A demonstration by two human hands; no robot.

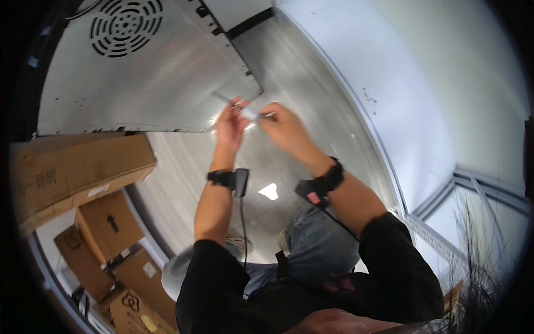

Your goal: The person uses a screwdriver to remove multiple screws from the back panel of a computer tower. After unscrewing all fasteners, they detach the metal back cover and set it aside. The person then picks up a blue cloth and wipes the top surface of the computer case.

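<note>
Black sleeves (214, 278): reached in from the lower edge, ended around the elbows.
Faded blue jeans (325, 239): showed below and between the arms.
Wrist straps (334, 175): circled both wrists, carried small dark modules (241, 182) with thin cables running back toward the body.
Right hand (286, 131): closed to a pinch, had hold of a short dark piece (269, 117) at the fingertips.
Left hand (229, 125): nearly closed, gripped a small white piece (249, 113) between thumb and fingers; blurred, could not tell exact finger placement.
Small white piece: sat between both hands, just beside the short dark piece, near the corner of a metal panel (150, 83).
Thin grey rod (222, 96): stuck out past the left fingertips toward upper left; could not tell what kind.
Metal panel: filled the upper left, bore a round slotted vent (127, 25).
Cardboard boxes (108, 225): lay stacked at left, below the panel.
Grey floor (311, 72): stretched underneath, caught a bright patch.
White wall (417, 111): curved along the right side.
</note>
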